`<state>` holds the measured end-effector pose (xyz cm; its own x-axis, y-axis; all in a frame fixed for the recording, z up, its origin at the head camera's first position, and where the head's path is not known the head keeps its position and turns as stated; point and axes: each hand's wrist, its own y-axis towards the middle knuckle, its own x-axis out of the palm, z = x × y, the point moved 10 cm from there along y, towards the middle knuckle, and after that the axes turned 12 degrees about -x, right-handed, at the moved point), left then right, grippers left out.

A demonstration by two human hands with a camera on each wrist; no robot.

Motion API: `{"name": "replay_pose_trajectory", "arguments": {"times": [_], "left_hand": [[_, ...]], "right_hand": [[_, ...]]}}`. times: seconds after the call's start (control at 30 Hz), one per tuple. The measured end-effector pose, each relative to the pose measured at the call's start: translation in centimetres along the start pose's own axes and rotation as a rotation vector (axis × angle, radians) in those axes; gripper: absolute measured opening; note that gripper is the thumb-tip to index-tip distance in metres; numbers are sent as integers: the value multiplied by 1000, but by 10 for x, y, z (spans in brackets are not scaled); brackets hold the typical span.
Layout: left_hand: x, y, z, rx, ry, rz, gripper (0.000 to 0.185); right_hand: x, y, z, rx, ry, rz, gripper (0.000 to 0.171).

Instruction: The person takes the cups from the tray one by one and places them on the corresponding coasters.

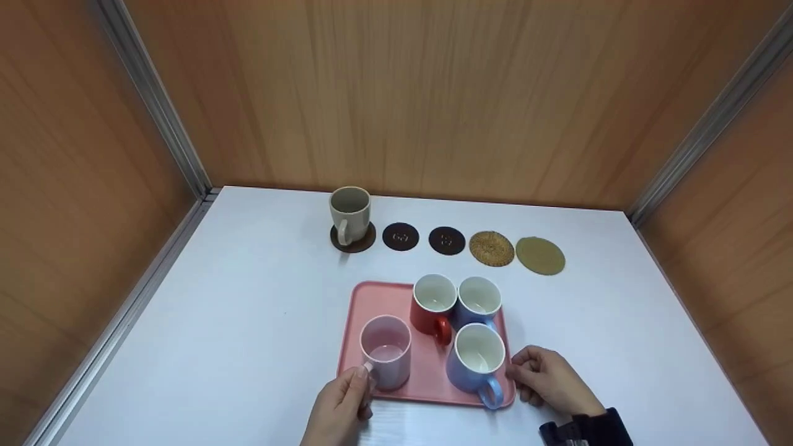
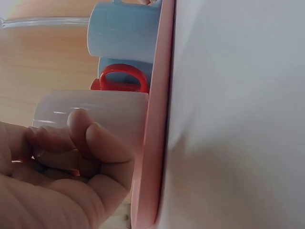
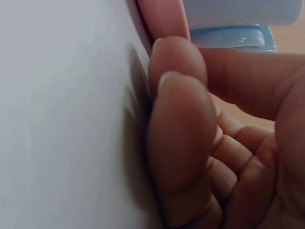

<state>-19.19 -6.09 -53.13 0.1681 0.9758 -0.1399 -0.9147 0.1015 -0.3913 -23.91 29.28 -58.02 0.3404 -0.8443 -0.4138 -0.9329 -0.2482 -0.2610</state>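
A pink tray [image 1: 372,303] lies on the white table and carries a pink mug [image 1: 387,350], a red mug [image 1: 430,306], a pale blue mug [image 1: 478,300] and a blue mug [image 1: 474,359]. My left hand [image 1: 344,396] is at the tray's front left, its fingers curled at the pink mug's handle and its thumb on the side of the pink mug [image 2: 109,107]. My right hand [image 1: 545,378] sits at the tray's right edge beside the blue mug. In the right wrist view its curled fingertips [image 3: 178,62] press on the tray rim [image 3: 162,19].
A beige mug [image 1: 350,214] stands on a dark coaster [image 1: 353,241] at the back. Right of it lie two dark coasters [image 1: 400,236] [image 1: 446,240], a woven one [image 1: 492,248] and a tan one [image 1: 540,255]. Wooden walls close in the table on three sides.
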Motion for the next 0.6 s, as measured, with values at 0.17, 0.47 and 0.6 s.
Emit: {"name": "replay_pose_trajectory", "arguments": {"times": [0.17, 0.47, 0.6], "left_hand": [[-3, 3, 13, 29, 23, 22, 49], [-11, 6, 60, 178, 41, 86, 51], [-18, 7, 85, 257, 27, 117, 48]], "right_hand": [[-1, 0, 2, 32, -4, 7, 42], [1, 0, 2, 29, 7, -3, 44], [0, 0, 2, 23, 5, -1, 42]]}}
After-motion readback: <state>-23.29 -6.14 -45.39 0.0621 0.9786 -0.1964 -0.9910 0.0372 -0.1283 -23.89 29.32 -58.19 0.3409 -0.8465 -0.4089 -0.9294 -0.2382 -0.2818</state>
